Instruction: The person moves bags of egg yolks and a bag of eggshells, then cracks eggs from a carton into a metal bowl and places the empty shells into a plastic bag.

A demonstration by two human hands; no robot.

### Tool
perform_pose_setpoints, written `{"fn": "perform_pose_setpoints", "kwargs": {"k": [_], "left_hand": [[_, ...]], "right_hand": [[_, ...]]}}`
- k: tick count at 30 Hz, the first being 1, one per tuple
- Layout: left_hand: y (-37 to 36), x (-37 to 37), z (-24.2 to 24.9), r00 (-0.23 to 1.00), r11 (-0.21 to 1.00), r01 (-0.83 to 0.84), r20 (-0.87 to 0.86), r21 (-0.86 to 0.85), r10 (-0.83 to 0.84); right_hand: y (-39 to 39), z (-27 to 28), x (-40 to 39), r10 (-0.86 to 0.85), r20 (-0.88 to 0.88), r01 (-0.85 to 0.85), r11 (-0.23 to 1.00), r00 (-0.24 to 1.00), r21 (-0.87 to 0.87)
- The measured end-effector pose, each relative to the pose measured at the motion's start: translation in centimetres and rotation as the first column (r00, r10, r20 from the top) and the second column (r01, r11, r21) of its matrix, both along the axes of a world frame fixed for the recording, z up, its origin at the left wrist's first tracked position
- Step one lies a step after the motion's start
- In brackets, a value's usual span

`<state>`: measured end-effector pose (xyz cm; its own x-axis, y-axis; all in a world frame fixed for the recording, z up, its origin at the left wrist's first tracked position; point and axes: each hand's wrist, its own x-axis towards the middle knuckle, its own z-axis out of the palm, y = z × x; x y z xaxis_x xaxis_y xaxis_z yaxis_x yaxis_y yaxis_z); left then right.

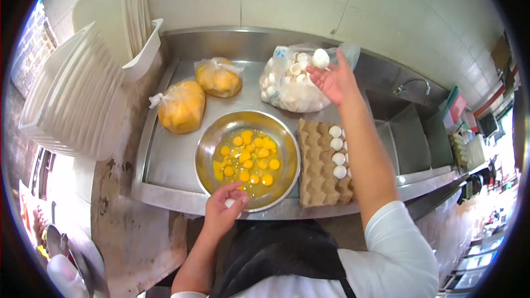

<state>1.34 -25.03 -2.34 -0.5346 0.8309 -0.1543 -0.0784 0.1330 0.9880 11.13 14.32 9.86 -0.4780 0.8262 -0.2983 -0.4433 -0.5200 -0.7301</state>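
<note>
At the near rim of a wide metal bowl (294, 174), my left hand (220, 212) is closed around a white egg (230, 202). Many raw yolks (248, 164) lie in clear egg white inside the bowl. My right hand (335, 81) reaches over a clear plastic bag (301, 98) full of broken eggshells, its fingers stretched out and thumb apart. A white eggshell (321, 58) shows just beyond those fingertips, over the bag's mouth. Under my right forearm sits a cardboard egg tray (317, 171) with several white eggs (338, 158) at its right side, partly hidden by the arm.
Two tied bags of yellow contents, one nearer (181, 107) and one farther (218, 79), rest on the steel counter (171, 160). Stacked white trays (77, 94) stand at left. To the right are a sink basin (411, 132) and a faucet (413, 84). A tiled wall (292, 5) closes the back.
</note>
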Motion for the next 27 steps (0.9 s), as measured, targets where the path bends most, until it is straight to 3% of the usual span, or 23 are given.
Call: {"fn": "perform_pose_setpoints", "kwargs": {"k": [1, 2, 3, 4, 5, 9, 11, 13, 14, 16, 21, 23, 24, 27], "left_hand": [[0.0, 0.1, 0.0, 1.000, 1.000, 0.000, -0.003, -0.016, 0.000], [0.3, 0.3, 0.1, 0.994, 0.999, 0.011, 0.105, 0.031, -0.014], [0.6, 0.4, 0.3, 0.977, 0.997, 0.011, 0.210, 0.082, -0.028], [0.9, 0.4, 0.7, 0.978, 0.997, -0.005, 0.210, 0.077, -0.011], [1.2, 0.4, 1.4, 0.951, 0.996, -0.041, 0.309, 0.079, 0.014], [2.6, 0.3, 1.2, 0.846, 0.991, -0.072, 0.532, 0.114, 0.000], [3.2, 0.3, 0.9, 0.766, 0.982, -0.051, 0.638, 0.180, -0.077], [3.8, 0.8, 1.3, 0.740, 0.981, -0.029, 0.663, 0.194, -0.110], [4.1, 1.1, 1.6, 0.712, 0.977, -0.022, 0.690, 0.213, -0.134], [4.3, 1.7, 2.7, 0.682, 0.980, 0.040, 0.712, 0.193, -0.168], [4.0, 1.8, 1.9, 0.663, 0.947, 0.245, 0.677, 0.207, -0.319], [4.0, 0.9, 2.7, 0.855, 0.946, 0.307, 0.408, 0.104, -0.322], [3.9, 0.4, 2.9, 0.842, 0.940, 0.328, 0.422, 0.093, -0.335], [3.7, -1.4, 3.1, 0.837, 0.936, 0.333, 0.420, 0.119, -0.351]], "right_hand": [[-0.1, -0.1, 0.1, -0.084, 0.059, 0.085, 0.996, 0.995, -0.005], [-0.4, -0.7, 0.8, -0.079, 0.054, 0.080, 0.997, 0.995, -0.017], [-1.2, -1.6, 2.0, -0.081, 0.144, 0.059, 0.987, 0.986, 0.148], [-2.4, -2.6, 2.6, -0.092, 0.233, 0.016, 0.951, 0.968, 0.310], [-4.6, -3.7, 2.9, -0.121, 0.259, 0.030, 0.943, 0.958, 0.331], [-16.7, -6.1, 5.3, 0.189, 0.582, -0.485, 0.774, 0.791, 0.408], [-22.0, -5.9, 6.4, 0.079, 0.804, -0.765, 0.374, 0.589, 0.524], [-25.4, -4.7, 6.2, 0.149, 0.719, -0.730, 0.238, 0.679, 0.640], [-26.1, -5.2, 6.3, 0.135, 0.719, -0.725, 0.258, 0.682, 0.639], [-27.0, -6.5, 6.6, -0.162, 0.730, -0.738, 0.009, 0.665, 0.674], [-28.7, -9.2, 9.5, -0.284, 0.600, -0.595, 0.115, 0.748, 0.796], [-30.4, -9.9, 12.1, -0.316, 0.617, -0.474, 0.426, 0.721, 0.771], [-31.3, -10.6, 13.2, -0.323, 0.630, -0.472, 0.449, 0.706, 0.759], [-33.1, -14.7, 15.1, -0.501, 0.572, -0.261, 0.561, 0.649, 0.786]]}}
